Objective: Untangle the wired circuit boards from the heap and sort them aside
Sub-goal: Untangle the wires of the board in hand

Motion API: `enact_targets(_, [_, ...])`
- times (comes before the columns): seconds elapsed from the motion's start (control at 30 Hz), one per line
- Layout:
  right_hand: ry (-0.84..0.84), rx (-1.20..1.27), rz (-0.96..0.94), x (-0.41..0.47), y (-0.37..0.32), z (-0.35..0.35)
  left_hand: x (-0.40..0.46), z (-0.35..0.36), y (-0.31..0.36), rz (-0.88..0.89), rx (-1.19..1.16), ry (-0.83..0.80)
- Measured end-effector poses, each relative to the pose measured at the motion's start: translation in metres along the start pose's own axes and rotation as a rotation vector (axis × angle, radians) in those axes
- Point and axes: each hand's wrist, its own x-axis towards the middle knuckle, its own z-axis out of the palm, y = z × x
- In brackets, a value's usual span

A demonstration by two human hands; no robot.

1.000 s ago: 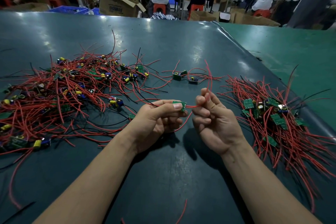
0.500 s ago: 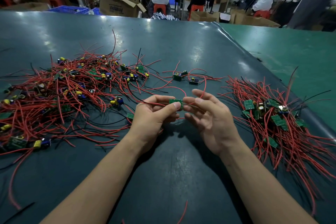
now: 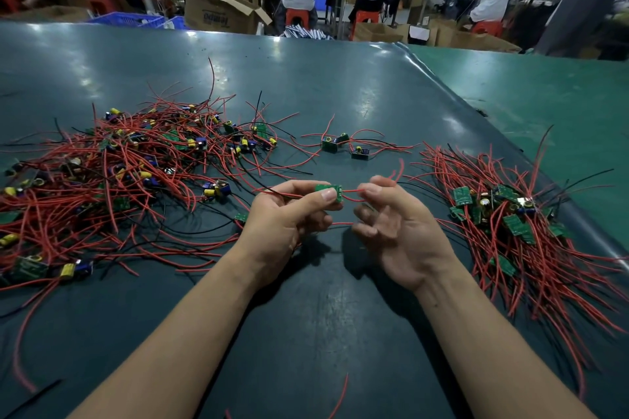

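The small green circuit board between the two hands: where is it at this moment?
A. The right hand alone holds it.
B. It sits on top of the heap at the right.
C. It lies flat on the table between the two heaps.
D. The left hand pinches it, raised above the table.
D: the left hand pinches the green circuit board between thumb and fingers above the table, while the right hand holds only its red wire.

A dark green table (image 3: 306, 85) is carrying everything. A big tangled heap (image 3: 112, 177) of red-wired circuit boards is sprawling across its left side. A smaller sorted pile (image 3: 510, 224) is lying at the right edge. Two loose boards (image 3: 343, 146) are sitting between them, farther back. A stray red wire (image 3: 340, 398) is lying near the front.
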Motion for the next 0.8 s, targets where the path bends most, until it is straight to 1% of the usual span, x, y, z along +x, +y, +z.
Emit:
enact_targets(0.1, [-0.035, 0.081, -0.001, 0.0, -0.002, -0.001, 0.002, -0.002, 0.001, 0.002, -0.035, 0.079])
enact_targets(0.2, [-0.018, 0.125, -0.04, 0.002, -0.002, -0.002, 0.004, -0.005, 0.003, -0.002, -0.07, 0.108])
enact_targets(0.27, [-0.004, 0.022, -0.037, 0.003, -0.001, -0.002, 0.003, -0.004, 0.003, 0.001, -0.065, 0.103])
enact_targets(0.33, [-0.013, -0.074, 0.02, 0.002, 0.004, 0.0, 0.003, -0.003, 0.002, 0.001, -0.051, 0.09])
enact_targets(0.43, [-0.031, -0.131, 0.033, 0.001, 0.01, 0.003, 0.002, -0.002, 0.002, -0.015, -0.018, 0.067])
enact_targets(0.63, [0.05, -0.207, -0.099, 0.002, 0.009, 0.001, 0.0, -0.002, -0.001, -0.006, 0.068, 0.033])
enact_targets(0.73, [0.144, -0.329, -0.204, 0.003, 0.013, 0.001, 0.0, -0.001, -0.003, 0.01, 0.099, 0.04])
enact_targets(0.8, [0.21, -0.357, -0.274, 0.005, 0.014, 0.0, 0.0, -0.001, -0.005, 0.032, 0.136, 0.047])
